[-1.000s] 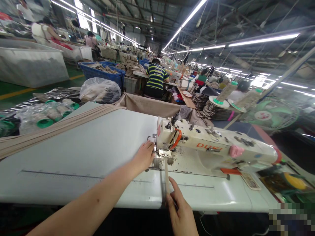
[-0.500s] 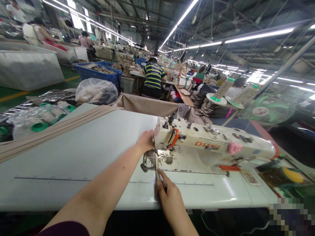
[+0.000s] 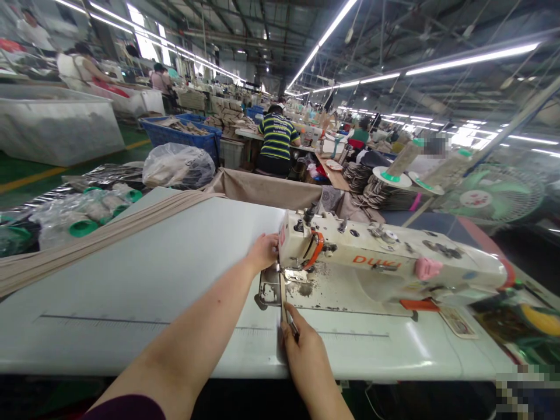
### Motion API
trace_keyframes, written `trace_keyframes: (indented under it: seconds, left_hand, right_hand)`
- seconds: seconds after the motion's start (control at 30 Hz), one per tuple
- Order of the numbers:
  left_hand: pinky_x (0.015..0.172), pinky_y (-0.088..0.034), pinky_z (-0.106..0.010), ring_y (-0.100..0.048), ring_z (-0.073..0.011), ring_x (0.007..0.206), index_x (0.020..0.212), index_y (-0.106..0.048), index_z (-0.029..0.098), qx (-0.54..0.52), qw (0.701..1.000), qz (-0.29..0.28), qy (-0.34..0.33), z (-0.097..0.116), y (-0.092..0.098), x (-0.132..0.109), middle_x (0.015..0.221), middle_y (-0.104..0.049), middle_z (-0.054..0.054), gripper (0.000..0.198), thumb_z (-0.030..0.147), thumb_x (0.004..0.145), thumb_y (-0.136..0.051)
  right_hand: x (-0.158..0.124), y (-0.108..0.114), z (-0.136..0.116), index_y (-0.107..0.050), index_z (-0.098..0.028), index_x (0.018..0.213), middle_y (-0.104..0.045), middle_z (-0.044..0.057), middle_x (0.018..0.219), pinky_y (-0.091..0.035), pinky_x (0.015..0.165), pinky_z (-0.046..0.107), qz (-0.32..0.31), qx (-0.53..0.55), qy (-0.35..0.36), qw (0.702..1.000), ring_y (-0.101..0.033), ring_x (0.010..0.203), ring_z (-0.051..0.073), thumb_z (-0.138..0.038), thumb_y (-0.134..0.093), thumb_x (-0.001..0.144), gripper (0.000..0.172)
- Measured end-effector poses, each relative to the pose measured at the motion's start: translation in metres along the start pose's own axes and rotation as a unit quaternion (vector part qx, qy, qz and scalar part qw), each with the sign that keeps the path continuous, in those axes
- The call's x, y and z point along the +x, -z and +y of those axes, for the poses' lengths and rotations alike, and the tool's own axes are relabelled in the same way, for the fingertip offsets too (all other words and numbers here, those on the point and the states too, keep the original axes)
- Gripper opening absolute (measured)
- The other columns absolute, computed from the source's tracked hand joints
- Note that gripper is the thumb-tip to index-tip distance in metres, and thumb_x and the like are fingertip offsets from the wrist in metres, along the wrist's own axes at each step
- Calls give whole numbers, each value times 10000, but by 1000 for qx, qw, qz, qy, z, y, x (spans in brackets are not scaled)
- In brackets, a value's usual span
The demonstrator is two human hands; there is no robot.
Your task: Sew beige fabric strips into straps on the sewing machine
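A white sewing machine [image 3: 385, 256] with orange lettering stands on the pale table. At the left side of its head, past the presser foot, is my left hand [image 3: 263, 252], its fingertips partly hidden by the machine. A narrow beige fabric strip [image 3: 283, 290] runs from under the needle area toward me along the metal plate. My right hand [image 3: 304, 344] is closed on the strip's near part, thumb and forefinger pinching it in front of the plate. A thin metal tool [image 3: 292, 325], its kind unclear, also lies in that hand.
Long beige fabric strips [image 3: 109, 233] lie across the table's left side. A ruler scale [image 3: 105, 320] marks its front. Bagged thread cones [image 3: 94, 213], a blue crate [image 3: 184, 137] and a fabric-lined trough [image 3: 271, 189] lie beyond. A green fan [image 3: 490, 195] stands right; a co-worker [image 3: 277, 137] sits ahead.
The whole view has shifted slightly, so the machine and table appear a little farther right and lower. Both hands keep nearly the same places at the machine.
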State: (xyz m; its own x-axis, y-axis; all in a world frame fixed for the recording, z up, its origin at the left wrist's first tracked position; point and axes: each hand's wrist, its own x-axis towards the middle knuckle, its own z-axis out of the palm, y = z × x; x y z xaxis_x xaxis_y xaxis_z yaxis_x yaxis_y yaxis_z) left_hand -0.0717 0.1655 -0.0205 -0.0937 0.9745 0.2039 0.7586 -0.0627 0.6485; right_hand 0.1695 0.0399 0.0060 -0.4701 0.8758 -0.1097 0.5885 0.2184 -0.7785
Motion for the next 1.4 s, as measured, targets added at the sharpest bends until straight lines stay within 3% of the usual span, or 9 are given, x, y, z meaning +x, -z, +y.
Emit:
trace_keyframes:
  seconds: [0.23, 0.43, 0.53, 0.7, 0.87, 0.97, 1.1, 1.3, 1.4]
  left_hand:
    - [1253, -197, -569, -575, -301, 1313, 1074, -765, 244, -29, 999, 13, 12, -2, -2, 0, 1316, -712, -78, 317, 112, 807, -657]
    - [1060, -450, -366, -654, -244, 1101, 784, -742, 195, -83, 995, 48, 27, 2, 4, -4, 1122, -750, -60, 176, 52, 733, -653]
    - [931, -481, -314, -652, -227, 1025, 721, -707, 184, -121, 987, 88, 63, 3, 7, -5, 1036, -735, -58, 122, 75, 726, -651]
    - [763, -454, -321, -630, -226, 821, 661, -656, 187, -209, 950, 167, 158, 2, 8, -18, 759, -672, -34, 165, 307, 773, -672]
    - [748, -499, -313, -663, -212, 800, 802, -678, 181, -357, 892, 200, 191, 3, 7, -46, 795, -716, -36, 335, 514, 777, -661]
    - [815, -543, -330, -691, -210, 838, 788, -630, 179, -420, 857, 224, 198, 6, 11, -66, 828, -725, -52, 389, 557, 732, -705]
    - [886, -560, -343, -711, -210, 904, 802, -615, 178, -451, 835, 245, 197, 11, 20, -98, 877, -731, -64, 435, 580, 713, -755]
    - [730, -517, -270, -707, -193, 809, 868, -671, 181, -399, 863, 231, 209, 15, 34, -151, 895, -778, -59, 412, 549, 745, -809]
    - [826, -545, -299, -735, -227, 948, 886, -652, 201, -393, 868, 236, 189, 18, 40, -171, 990, -792, -66, 379, 542, 786, -783]
  right_hand:
    - [3, -2, 1, -611, -188, 1427, -719, 115, 1318, -520, 1041, 434, 6, -11, -12, 1000, -684, 1212, 310, -339, -466, 964, 508]
    - [8, -6, 6, -627, -188, 1403, -715, 122, 1318, -499, 1072, 422, 42, 17, 13, 999, -659, 1243, 293, -357, -458, 989, 479]
    - [9, -6, 11, -663, -179, 1342, -709, 147, 1243, -506, 1055, 424, 76, 20, 55, 995, -662, 1182, 282, -375, -465, 987, 452]
    - [5, -5, 18, -682, -178, 1279, -665, 137, 1103, -553, 921, 410, 134, 25, 89, 987, -661, 1004, 255, -341, -531, 957, 391]
    - [1, -3, 13, -712, -201, 1179, -642, 128, 1157, -501, 1003, 390, 188, 73, 139, 970, -620, 1102, 241, -404, -549, 991, 321]
    - [0, -4, 3, -724, -222, 1085, -665, 92, 1057, -493, 951, 370, 152, 102, 152, 971, -624, 1028, 227, -455, -527, 1004, 315]
    - [3, -15, -8, -682, -205, 1033, -641, 22, 805, -471, 673, 298, 13, 205, 76, 976, -576, 708, 163, -627, -538, 959, 452]
    - [19, -36, -13, -704, -167, 964, -617, -10, 701, -286, 470, 234, -104, 344, -24, 933, -430, 499, 79, -810, -627, 784, 672]
    - [25, -38, -19, -728, -149, 963, -649, 8, 736, -263, 475, 226, -127, 363, -45, 922, -433, 509, 67, -765, -694, 764, 649]
